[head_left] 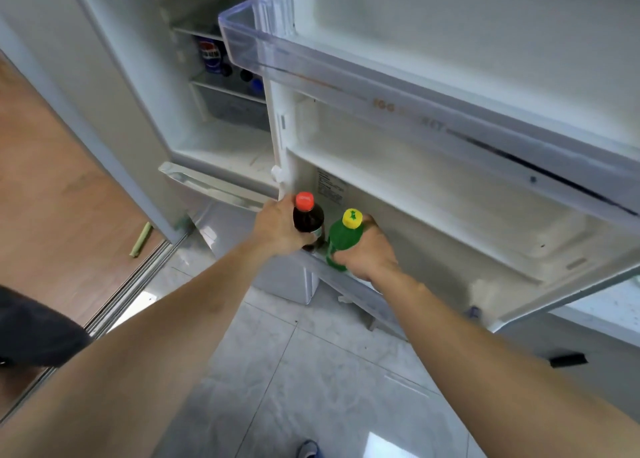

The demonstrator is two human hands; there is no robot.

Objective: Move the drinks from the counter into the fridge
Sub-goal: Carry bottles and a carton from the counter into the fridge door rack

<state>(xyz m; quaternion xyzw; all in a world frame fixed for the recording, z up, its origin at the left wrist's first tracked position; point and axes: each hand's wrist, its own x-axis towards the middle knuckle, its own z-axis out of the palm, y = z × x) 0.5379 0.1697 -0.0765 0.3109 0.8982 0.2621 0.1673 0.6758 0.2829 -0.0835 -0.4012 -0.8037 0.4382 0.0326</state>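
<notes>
The fridge door (450,187) stands open to the right. My left hand (277,229) grips a dark cola bottle with a red cap (308,216). Beside it, my right hand (367,253) grips a green bottle with a yellow cap (341,237). Both bottles are upright at the lowest door shelf (322,260), whose rim they meet; their bases are hidden by my hands. Inside the fridge, a blue cola bottle (209,55) and several dark bottle caps (246,75) stand on a glass shelf.
A clear door bin (263,45) juts out above at head height. A freezer drawer handle (207,183) sits below the fridge compartment. Grey floor tiles lie underfoot, wooden floor to the left behind a sliding track. A counter edge (609,312) shows at right.
</notes>
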